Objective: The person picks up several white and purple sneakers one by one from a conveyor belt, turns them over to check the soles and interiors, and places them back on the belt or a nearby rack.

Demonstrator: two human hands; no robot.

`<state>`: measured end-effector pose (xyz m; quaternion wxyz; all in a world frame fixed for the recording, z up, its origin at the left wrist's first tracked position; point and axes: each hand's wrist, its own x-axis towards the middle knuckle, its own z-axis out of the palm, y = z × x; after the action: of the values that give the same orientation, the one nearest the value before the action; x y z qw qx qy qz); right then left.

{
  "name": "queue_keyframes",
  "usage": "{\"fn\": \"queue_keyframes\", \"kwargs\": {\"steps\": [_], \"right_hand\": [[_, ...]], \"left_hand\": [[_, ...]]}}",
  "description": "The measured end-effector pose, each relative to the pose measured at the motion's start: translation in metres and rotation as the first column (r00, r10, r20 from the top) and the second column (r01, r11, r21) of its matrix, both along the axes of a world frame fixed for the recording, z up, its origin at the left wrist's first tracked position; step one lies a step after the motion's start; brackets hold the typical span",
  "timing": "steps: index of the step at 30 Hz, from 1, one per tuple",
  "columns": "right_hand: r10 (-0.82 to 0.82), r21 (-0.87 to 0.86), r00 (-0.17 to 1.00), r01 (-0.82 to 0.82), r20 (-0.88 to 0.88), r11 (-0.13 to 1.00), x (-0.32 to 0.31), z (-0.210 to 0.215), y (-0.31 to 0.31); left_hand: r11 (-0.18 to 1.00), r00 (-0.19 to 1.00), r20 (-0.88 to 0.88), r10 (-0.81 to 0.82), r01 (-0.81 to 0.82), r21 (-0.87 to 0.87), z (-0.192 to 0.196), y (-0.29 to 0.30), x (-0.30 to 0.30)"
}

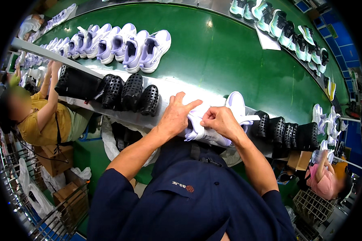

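Note:
A white and lavender sneaker (196, 131) lies on its side in front of my waist, at the near edge of the metal bench. My left hand (177, 115) is against its left side, thumb and forefinger spread apart. On the sneaker's upper, my right hand (222, 122) makes a pinch with thumb and fingertips; whatever is between them is too small to tell. Just beyond my right hand stands a second white sneaker (235, 102), its toe pointing away from me. A white strip sticks out to the right beside it. My hands cover part of both sneakers.
Black perforated shoe forms (132, 91) line the bench at left, with more black forms (276, 129) at right. Beyond is a green conveyor belt (213, 48) with a row of lavender-white sneakers (156, 50). Mint-black sneakers (286, 34) sit across it. Co-workers sit on both sides.

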<state>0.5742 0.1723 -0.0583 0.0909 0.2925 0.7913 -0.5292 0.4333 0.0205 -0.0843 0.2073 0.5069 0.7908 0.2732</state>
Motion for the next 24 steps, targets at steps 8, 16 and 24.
{"fn": "queue_keyframes", "kwargs": {"steps": [8, 16, 24], "right_hand": [[-0.21, 0.348, 0.917, 0.33, -0.34, 0.878, 0.002, -0.057, 0.003], [-0.2, 0.142, 0.956, 0.172, 0.215, 0.975, 0.007, -0.073, -0.036], [-0.476, -0.269, 0.872, 0.489, 0.116, 0.83, 0.01, -0.112, -0.053]], "left_hand": [[0.748, 0.62, 0.449, 0.644, -0.387, -0.54, -0.034, 0.0, 0.013], [0.945, 0.94, -0.111, 0.322, -0.326, -0.014, -0.052, 0.0, 0.025], [0.949, 0.972, -0.1, 0.212, -0.18, 0.26, -0.076, 0.006, 0.026]]}}
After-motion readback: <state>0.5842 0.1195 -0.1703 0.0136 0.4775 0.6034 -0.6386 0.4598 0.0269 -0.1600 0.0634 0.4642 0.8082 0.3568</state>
